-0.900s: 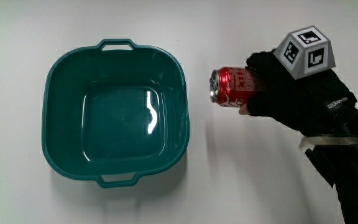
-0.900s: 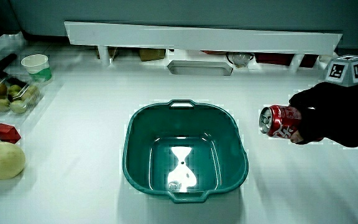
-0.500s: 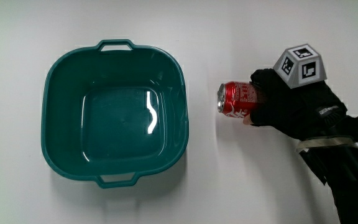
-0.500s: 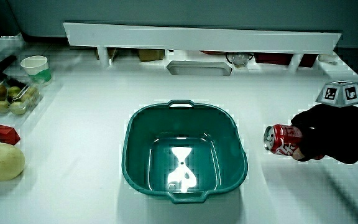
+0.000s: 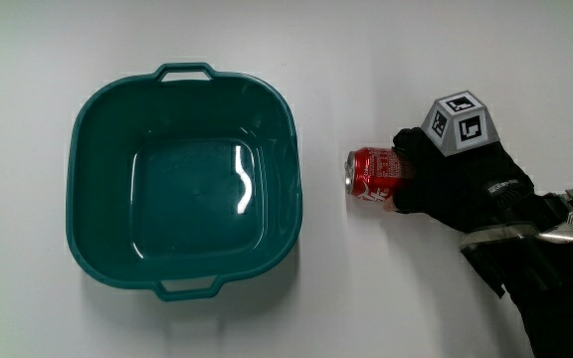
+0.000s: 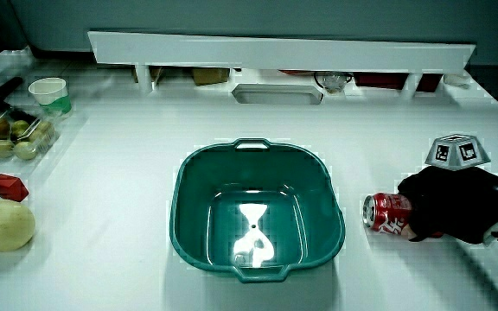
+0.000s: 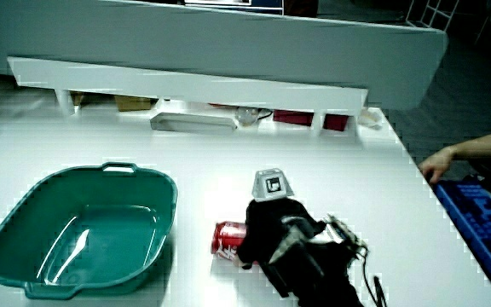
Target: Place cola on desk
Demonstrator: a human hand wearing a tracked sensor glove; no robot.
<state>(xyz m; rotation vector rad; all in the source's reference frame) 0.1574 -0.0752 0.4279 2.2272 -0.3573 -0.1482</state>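
Note:
A red cola can [image 5: 373,177] lies on its side on the white table [image 5: 366,298], beside the teal basin [image 5: 185,179], its silver top toward the basin. The gloved hand [image 5: 451,184] is shut on the can's other end, with the patterned cube [image 5: 458,124] on its back. Both side views show the cola can [image 6: 386,213] [image 7: 228,238] low at the table surface, held by the hand [image 6: 452,206] [image 7: 275,234] beside the basin [image 6: 256,213] [image 7: 79,230].
A low white partition [image 6: 275,52] runs along the table's edge, with a flat tray [image 6: 278,93] at its foot. A pale apple [image 6: 2,223], a red cube [image 6: 9,185], a box of fruit [image 6: 14,131] and a paper cup [image 6: 49,92] sit together in a side view.
The hand has lowered the can toward the table and drawn slightly nearer the person. The can now lies at the surface, still gripped. The basin has not moved.

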